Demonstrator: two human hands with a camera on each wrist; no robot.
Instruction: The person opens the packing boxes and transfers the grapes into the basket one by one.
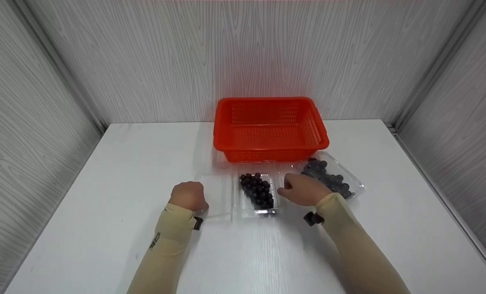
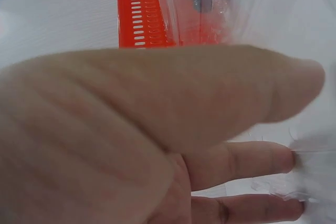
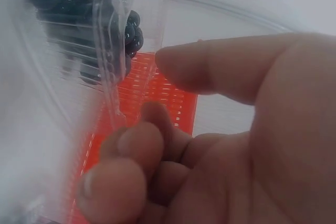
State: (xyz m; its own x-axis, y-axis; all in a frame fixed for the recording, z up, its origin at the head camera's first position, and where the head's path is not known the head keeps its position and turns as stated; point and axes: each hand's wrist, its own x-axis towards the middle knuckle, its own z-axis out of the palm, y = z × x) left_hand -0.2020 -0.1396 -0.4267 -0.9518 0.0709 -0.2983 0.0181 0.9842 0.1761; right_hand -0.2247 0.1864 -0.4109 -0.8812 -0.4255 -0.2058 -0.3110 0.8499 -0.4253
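Observation:
A clear plastic clamshell box stands in front of the basket, with a bunch of dark grapes in it. Its clear lid lies folded out to the left. My left hand is at the lid's outer edge; in the left wrist view its fingers are fairly straight, with their tips against clear plastic and the thumb apart above. On the box's right side is my right hand, fingers loosely curled, thumb apart, nothing visible pinched. Clear plastic with grapes behind it is close to those fingertips.
A red perforated basket stands against the back wall. Partly behind my right hand, a second clear box with dark grapes lies at an angle. White wood-grain panels enclose the white table.

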